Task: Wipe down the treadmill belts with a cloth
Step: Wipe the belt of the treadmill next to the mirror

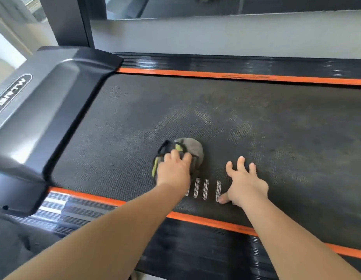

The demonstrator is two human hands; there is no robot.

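A black textured treadmill belt (256, 122) runs across the view, dusty grey in patches, with white dashed marks near its front edge. My left hand (173, 170) presses a bunched grey cloth (192, 149) with yellow-green and black stripes onto the belt, fingers curled over the cloth. To its right my right hand (244, 180) rests flat on the bare belt with its fingers spread, holding nothing.
Orange strips (216, 74) and ribbed black side rails (195, 245) border the belt on both sides. The glossy dark motor cover (54, 102) with an oval logo sits at the left end. A grey floor and dark posts lie beyond the treadmill.
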